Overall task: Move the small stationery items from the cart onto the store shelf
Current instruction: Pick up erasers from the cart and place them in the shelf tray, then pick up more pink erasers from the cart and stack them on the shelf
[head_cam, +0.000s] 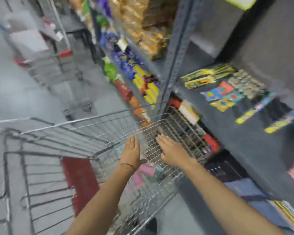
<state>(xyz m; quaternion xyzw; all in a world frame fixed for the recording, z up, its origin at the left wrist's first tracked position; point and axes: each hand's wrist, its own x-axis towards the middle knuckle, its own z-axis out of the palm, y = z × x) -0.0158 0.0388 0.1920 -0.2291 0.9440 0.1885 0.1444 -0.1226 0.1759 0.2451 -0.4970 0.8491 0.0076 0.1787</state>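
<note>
Nearest the camera, two bare forearms reach forward and down over a wire shopping cart [85, 131]. The left hand [131, 150] is flat, fingers straight and together, palm turned inward, holding nothing; a thin bracelet [128, 165] circles its wrist. The right hand [172, 150] is also spread flat with extended fingers, empty, hovering above the cart's right wire wall. The whole view is smeared by motion, so whether either hand touches the wire cannot be told.

Below and between the hands, in the cart's basket, lie blurred pink and pale blue-green packets [147, 175], the small stationery items; their exact kind cannot be made out. A red panel [80, 180] sits at the cart's near left part.

Just right of the cart stands a dark grey store shelf [241, 150]. On its middle level lie flat packs: yellow-ended strip packs [251, 114], colourful square cards in blue, red and yellow [222, 95], a grey bubbled sheet [246, 83], and yellow-green long boxes [207, 76] towards the back. On the level beneath, beside the cart's far corner, is a white-and-yellow box [188, 112] and red items, too blurred to name.

Farther down the aisle, beyond a grey perforated upright [175, 53], shelves carry snack packets [139, 72] in blue, yellow, green and golden brown. To the far left a second cart [56, 61] with red trim stands on the grey floor [15, 92]
</note>
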